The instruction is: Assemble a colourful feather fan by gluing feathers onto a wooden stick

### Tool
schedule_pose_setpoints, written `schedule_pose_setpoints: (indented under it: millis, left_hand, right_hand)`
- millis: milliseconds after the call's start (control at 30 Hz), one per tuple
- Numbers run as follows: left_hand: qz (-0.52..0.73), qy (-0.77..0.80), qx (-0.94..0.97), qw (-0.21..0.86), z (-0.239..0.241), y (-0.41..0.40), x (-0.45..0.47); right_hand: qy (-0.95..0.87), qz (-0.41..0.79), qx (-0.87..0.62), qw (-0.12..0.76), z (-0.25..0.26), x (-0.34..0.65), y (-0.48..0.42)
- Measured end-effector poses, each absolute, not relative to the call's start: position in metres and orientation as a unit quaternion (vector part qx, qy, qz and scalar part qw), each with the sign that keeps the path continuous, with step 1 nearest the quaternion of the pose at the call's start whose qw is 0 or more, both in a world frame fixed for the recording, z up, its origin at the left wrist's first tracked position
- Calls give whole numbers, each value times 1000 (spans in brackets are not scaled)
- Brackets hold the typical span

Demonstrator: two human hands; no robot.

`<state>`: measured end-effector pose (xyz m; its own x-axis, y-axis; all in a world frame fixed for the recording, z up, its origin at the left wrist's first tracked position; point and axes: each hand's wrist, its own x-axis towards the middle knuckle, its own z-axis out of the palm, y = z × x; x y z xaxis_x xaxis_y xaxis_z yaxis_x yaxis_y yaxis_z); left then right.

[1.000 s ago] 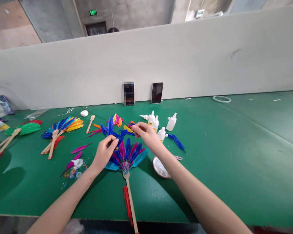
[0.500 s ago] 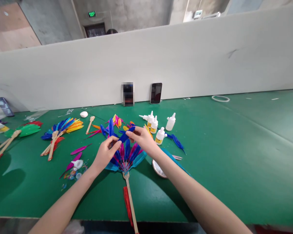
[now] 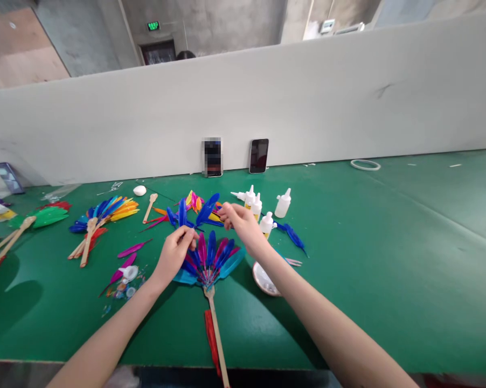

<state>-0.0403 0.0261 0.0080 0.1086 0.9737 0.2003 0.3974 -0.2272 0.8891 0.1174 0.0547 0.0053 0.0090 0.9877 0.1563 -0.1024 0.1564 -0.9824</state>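
Note:
My left hand [image 3: 178, 247] is closed in a pinch on the quill end of a blue feather [image 3: 208, 210], which slants up to the right from the fingertips. Just right of that feather, my right hand [image 3: 243, 223] is off it, fingers loosely bent and nothing visible in them. Below both hands lies a feather fan [image 3: 211, 256] with blue, magenta and turquoise feathers spread from a wooden handle [image 3: 216, 328]. A red tassel [image 3: 212, 339] rests along the handle. Behind the left fingers, another blue feather [image 3: 182, 213] is on the table.
White glue bottles [image 3: 283, 203] stand beyond my right hand. A small bowl [image 3: 265, 279] sits partly under my right forearm. Leftward are finished-looking fans [image 3: 101, 213], magenta feathers [image 3: 130, 249] and a wooden stick [image 3: 150, 207]. Phones [image 3: 259, 156] lean on the white partition [image 3: 327, 97].
My right hand has let go of the blue feather and moved slightly right. The feather, held only by my left hand, now points more upward.

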Motion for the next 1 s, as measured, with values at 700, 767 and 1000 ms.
schedule_pose_setpoints:
  millis: [700, 767, 1000]
  left_hand:
    - [371, 479, 713, 353, 10, 21, -40]
    - [371, 478, 713, 354, 10, 20, -41]
    - [370, 477, 715, 352, 10, 21, -41]
  right_hand:
    - [-495, 511, -442, 546, 15, 115, 47]
    - [-494, 508, -441, 551, 14, 116, 49]
    - [-501, 474, -447, 570, 15, 121, 52]
